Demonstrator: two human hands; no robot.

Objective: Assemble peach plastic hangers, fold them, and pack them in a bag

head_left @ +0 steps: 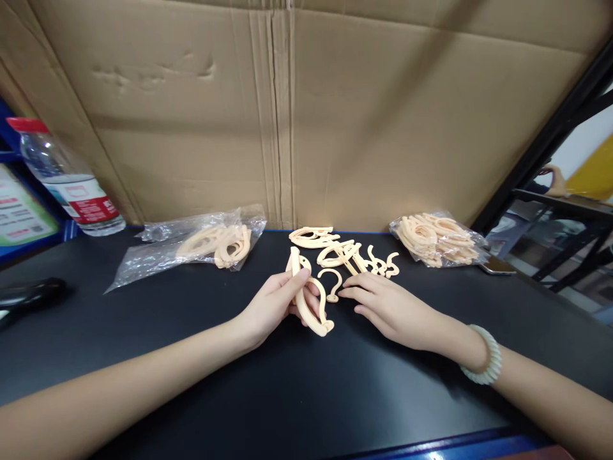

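Note:
My left hand [275, 297] grips beige plastic folding hanger arms [306, 308], thumb on top and fingers curled behind. The curved pieces are tilted, with their joined end toward me. A loose beige hanger hook [332, 298] lies on the table between my hands. My right hand [390, 306] rests palm down just right of it, fingers stretched out and apart, fingertips close to the hook. Beyond my right fingers are more loose hooks [393, 265] and several hanger arms [338, 253], partly hidden by that hand. Another pair of hanger arms [313, 237] lies farther back.
A clear bag of hanger parts [232, 246] lies at the back left, another bag [433, 239] at the back right beside a phone-like flat object [498, 266]. A water bottle [81, 185] stands left, near a black object [33, 294]. Cardboard [191, 128] walls the black table's back.

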